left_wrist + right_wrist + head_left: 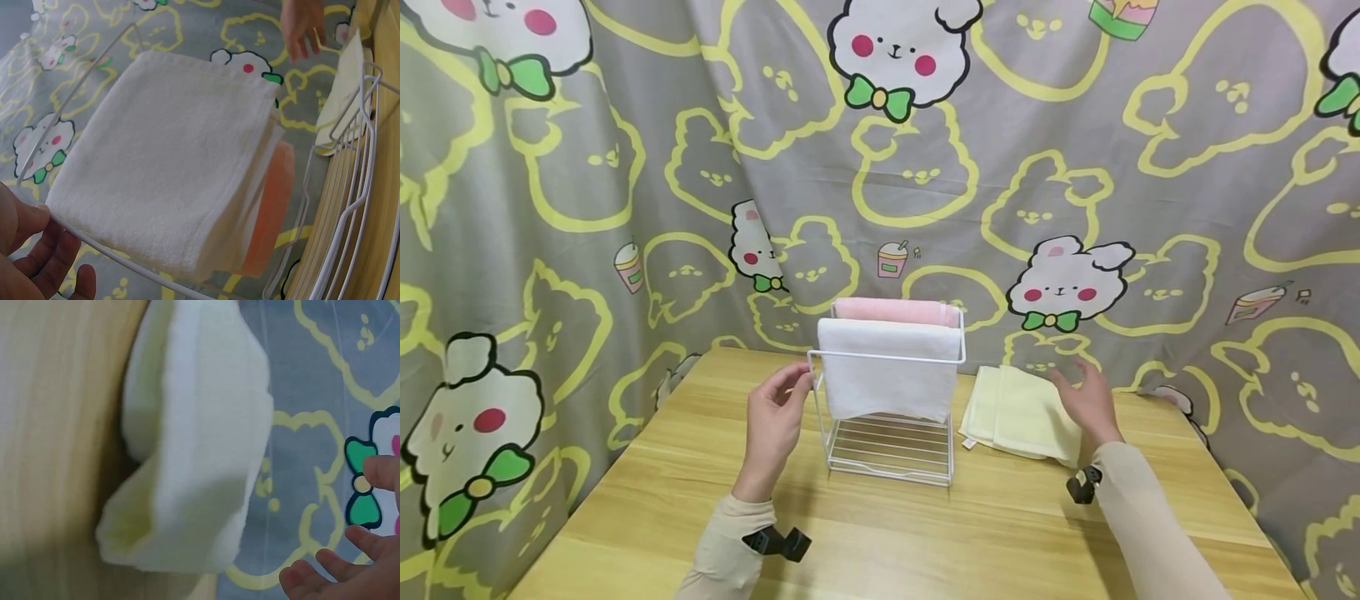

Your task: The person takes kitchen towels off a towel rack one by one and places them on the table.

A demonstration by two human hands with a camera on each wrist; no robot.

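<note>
A white wire rack (887, 477) stands on the table with a white towel (891, 375) draped over its front bar and a pink towel (895, 312) behind it. My left hand (777, 417) pinches the rack's left side wire between thumb and fingers; in the left wrist view the hand (37, 250) grips that wire beside the white towel (162, 156). On the right, a folded pale yellow towel (1022, 412) lies on the table. Above its right part my right hand (1090, 404) hovers with fingers spread; the right wrist view shows the hand (356, 562) apart from the yellow towel (206, 444).
The wooden table (880, 542) reaches back to a grey patterned curtain (925, 183), which hangs behind and at the left side. The rack's base, a wire shelf, sits low, just left of the yellow towel.
</note>
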